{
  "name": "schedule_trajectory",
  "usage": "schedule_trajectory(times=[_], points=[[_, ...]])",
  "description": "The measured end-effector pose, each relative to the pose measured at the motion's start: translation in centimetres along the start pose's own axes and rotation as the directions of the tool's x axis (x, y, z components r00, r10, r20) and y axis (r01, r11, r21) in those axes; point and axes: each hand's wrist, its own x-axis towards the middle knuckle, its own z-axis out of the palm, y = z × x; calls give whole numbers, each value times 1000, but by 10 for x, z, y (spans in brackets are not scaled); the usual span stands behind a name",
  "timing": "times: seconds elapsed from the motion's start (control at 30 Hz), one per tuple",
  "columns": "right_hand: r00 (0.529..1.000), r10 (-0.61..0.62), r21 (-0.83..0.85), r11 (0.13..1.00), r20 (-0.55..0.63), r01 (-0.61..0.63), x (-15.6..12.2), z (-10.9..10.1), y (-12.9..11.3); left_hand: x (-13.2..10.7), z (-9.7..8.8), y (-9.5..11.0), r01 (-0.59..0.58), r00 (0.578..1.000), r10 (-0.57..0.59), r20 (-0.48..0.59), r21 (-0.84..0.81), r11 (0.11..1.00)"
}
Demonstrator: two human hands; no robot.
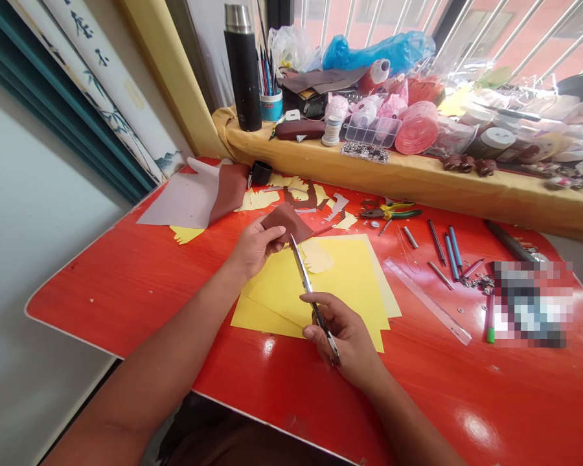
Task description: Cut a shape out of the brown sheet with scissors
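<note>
My left hand [257, 247] pinches a small brown sheet [287, 222], which looks like leather or stiff paper, between thumb and fingers. In my right hand [342, 333] is a pair of scissors [304, 272], gripped at the handles. The blade tips point up and away, close to the lower edge of the brown sheet. Beneath both lie overlapping yellow sheets [342, 298]. A pale cream cut-out [319, 257] rests on top of them, just right of the blades.
On the red table [126, 304] are a larger brown sheet [228, 192], scraps [298, 189], pliers [391, 211], a clear ruler [427, 302] and several pens [451, 252]. A cluttered ledge [311, 152] runs behind, with a black thermos [243, 74] and a blue plastic bag [379, 52].
</note>
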Motion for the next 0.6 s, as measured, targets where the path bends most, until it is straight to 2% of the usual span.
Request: schedule_trajectory(times=[0.6], points=[[1000,-4,0,1000,1,4,0,-1,3,-1,0,0,-18,1000,18,12,24,1000]])
